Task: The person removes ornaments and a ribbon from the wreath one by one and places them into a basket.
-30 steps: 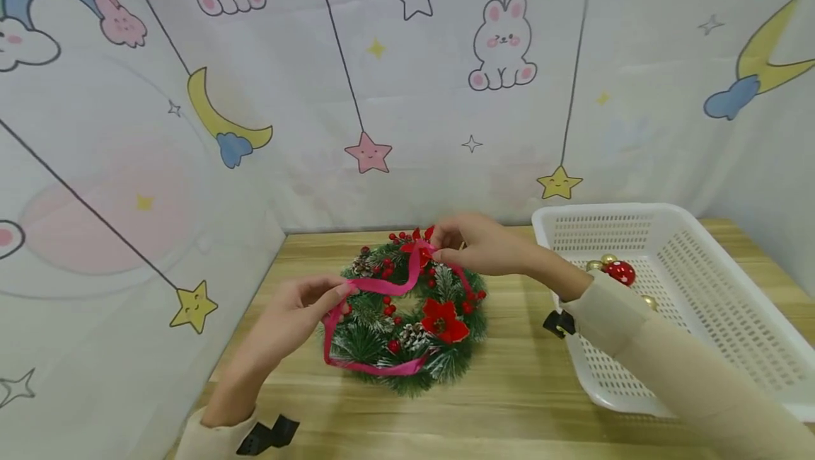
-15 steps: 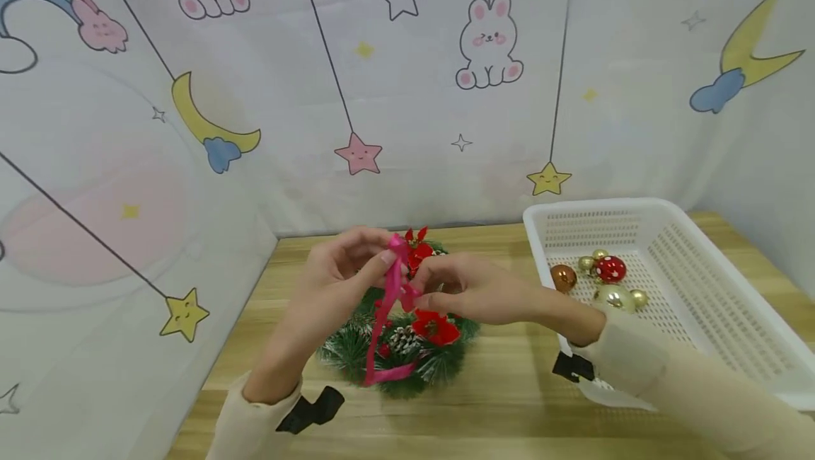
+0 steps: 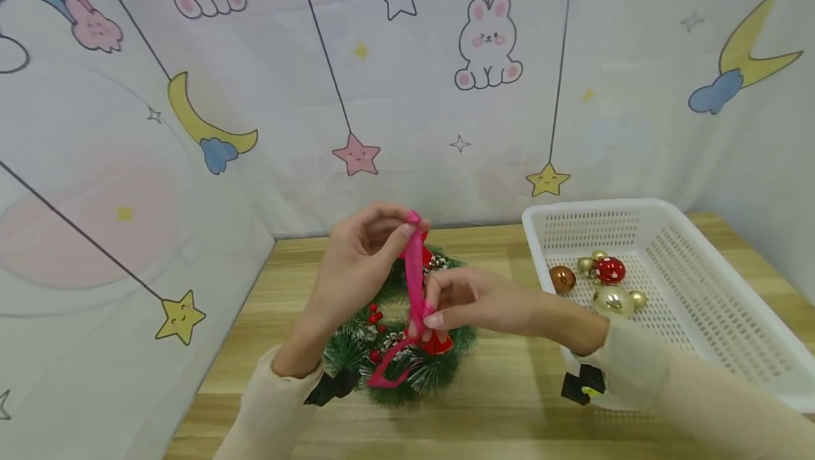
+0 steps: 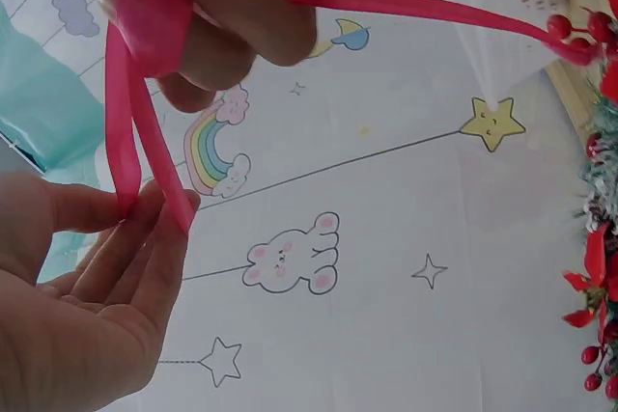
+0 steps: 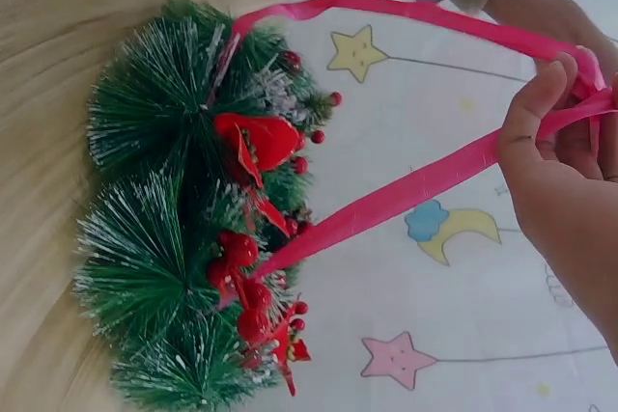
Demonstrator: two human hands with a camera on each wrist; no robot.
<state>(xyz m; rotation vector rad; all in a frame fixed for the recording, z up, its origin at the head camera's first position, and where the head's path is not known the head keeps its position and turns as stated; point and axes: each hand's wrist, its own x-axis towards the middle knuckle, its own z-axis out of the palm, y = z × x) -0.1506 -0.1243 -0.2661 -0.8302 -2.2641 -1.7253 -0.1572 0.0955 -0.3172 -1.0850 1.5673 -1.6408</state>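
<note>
Above the wreath [image 3: 439, 375], a pink ribbon [image 3: 415, 269] stretches between the two hands. My left hand [image 3: 363, 255] is the higher one and pinches a fold of it between thumb and fingertips; in the left wrist view, two strands of ribbon [image 4: 124, 142] run up from that pinch. Lower and to the right, my right hand [image 3: 484, 301] pinches the ribbon near a red poinsettia flower [image 3: 438, 343]. From the right hand, ribbon lengths [image 5: 406, 190] slant down to the wreath's green needles and red berries [image 5: 253, 323] in the right wrist view.
A white plastic basket [image 3: 732, 283] stands on the wooden table [image 3: 509, 410] at right. Inside are a red dotted ball [image 3: 610, 270], a copper ball [image 3: 563, 279] and several gold balls. A cartoon-printed cloth [image 3: 407, 106] hangs behind the table.
From apart over the wreath, the hands have come together. The left has moved right and up with the ribbon, the right downward, and the ribbon now runs steeply between them.
</note>
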